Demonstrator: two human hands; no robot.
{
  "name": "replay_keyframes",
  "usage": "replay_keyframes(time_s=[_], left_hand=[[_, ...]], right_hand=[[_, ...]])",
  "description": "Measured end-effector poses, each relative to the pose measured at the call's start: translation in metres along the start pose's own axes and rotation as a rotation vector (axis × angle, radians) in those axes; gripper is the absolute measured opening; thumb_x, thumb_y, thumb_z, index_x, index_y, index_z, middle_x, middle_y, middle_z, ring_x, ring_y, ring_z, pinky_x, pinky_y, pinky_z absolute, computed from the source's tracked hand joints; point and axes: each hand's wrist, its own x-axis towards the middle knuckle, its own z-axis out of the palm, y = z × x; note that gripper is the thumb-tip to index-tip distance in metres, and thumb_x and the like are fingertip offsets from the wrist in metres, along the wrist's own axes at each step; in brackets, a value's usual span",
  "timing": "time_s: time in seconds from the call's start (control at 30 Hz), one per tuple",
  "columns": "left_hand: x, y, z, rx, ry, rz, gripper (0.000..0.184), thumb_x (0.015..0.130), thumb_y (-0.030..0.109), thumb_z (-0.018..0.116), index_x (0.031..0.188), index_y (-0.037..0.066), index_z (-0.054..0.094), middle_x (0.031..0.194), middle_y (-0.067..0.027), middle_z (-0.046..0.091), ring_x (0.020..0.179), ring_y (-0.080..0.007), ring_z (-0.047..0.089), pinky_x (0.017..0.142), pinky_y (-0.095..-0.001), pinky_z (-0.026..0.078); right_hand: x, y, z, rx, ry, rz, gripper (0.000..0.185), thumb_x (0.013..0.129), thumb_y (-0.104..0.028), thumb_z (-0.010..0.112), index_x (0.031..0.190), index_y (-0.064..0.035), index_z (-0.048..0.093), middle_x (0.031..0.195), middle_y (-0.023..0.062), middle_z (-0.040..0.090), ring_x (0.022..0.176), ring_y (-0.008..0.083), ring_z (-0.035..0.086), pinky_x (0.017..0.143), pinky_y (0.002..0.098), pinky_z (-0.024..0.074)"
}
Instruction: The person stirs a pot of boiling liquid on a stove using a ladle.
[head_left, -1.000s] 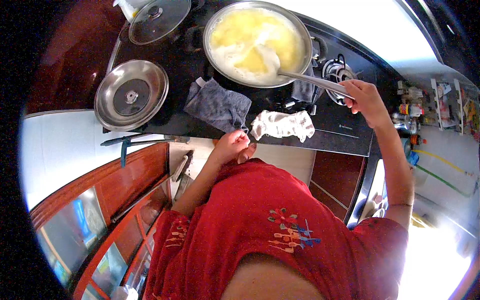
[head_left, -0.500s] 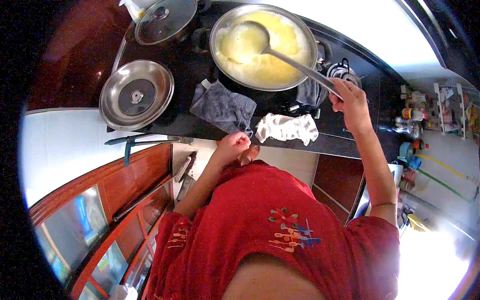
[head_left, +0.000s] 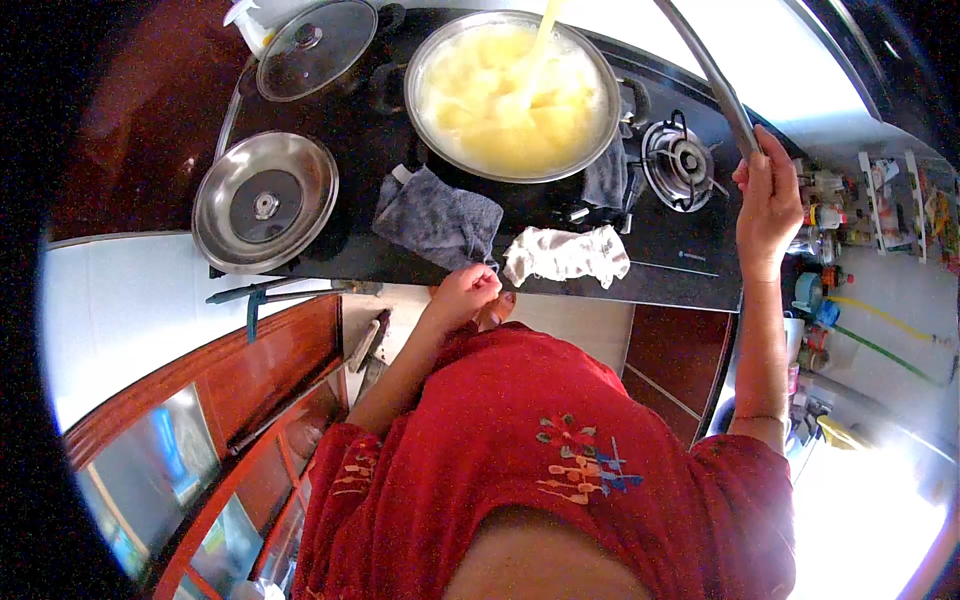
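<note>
My right hand (head_left: pixel 770 208) is closed round the handle of a long metal ladle (head_left: pixel 712 75), raised at the upper right. The ladle's bowl is beyond the top of the view. A stream of yellow liquid (head_left: pixel 540 50) falls into a wide metal pot (head_left: pixel 470 168) of the same foamy liquid on the stove. Close to my waist, my left hand (head_left: pixel 468 292) has its fingers curled together at the counter edge. It is right by a corner of a grey cloth (head_left: pixel 438 215); whether it grips anything is hidden.
A white cloth (head_left: pixel 565 255) lies at the counter's front edge. Beyond it are a bare gas burner (head_left: pixel 690 165) and another grey cloth (head_left: pixel 605 178). A shallow steel pan or lid (head_left: pixel 218 215) and a glass lid (head_left: pixel 315 65) sit on the left. Jars and bottles line the right.
My right hand has lifted the ladle out of the pot, up and to the right, and liquid now pours down. My left hand stays by the grey cloth.
</note>
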Motion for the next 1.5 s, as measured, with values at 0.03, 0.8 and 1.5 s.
replay_keyframes(time_s=[0.03, 0.8, 1.5], left_hand=[[0.002, -0.005, 0.001, -0.008, 0.001, 0.0, 0.017, 0.088, 0.019, 0.06, 0.092, 0.003, 0.058, 0.08, -0.002, 0.06, 0.072, -0.01, 0.057, 0.064, -0.0267, 0.047], [-0.003, -0.012, 0.005, -0.056, 0.006, -0.04, 0.018, 0.088, 0.02, 0.059, 0.092, 0.003, 0.058, 0.079, -0.0021, 0.061, 0.073, -0.0093, 0.056, 0.067, -0.0261, 0.047], [-0.003, -0.001, 0.011, -0.123, 0.047, -0.04, 0.016, 0.082, 0.017, 0.063, 0.085, 0.001, 0.061, 0.073, -0.0044, 0.063, 0.068, -0.0114, 0.059, 0.062, -0.0274, 0.047]], right_hand=[[-0.001, 0.002, 0.002, -0.057, 0.017, -0.055, 0.027, 0.095, -0.012, 0.049, 0.119, -0.0034, 0.059, 0.077, 0.0014, 0.06, 0.068, 0.0053, 0.053, 0.061, 0.021, 0.0458], [0.038, 0.072, 0.023, -0.567, -0.276, -0.314, 0.024, 0.092, -0.026, 0.054, 0.112, -0.0149, 0.063, 0.089, 0.0099, 0.068, 0.08, 0.0269, 0.066, 0.068, 0.0369, 0.0525], [0.052, 0.009, -0.016, -0.042, -0.892, 0.447, 0.032, 0.094, -0.031, 0.048, 0.098, -0.0037, 0.065, 0.057, -0.0031, 0.046, 0.047, 0.0042, 0.041, 0.042, 0.0198, 0.0326]])
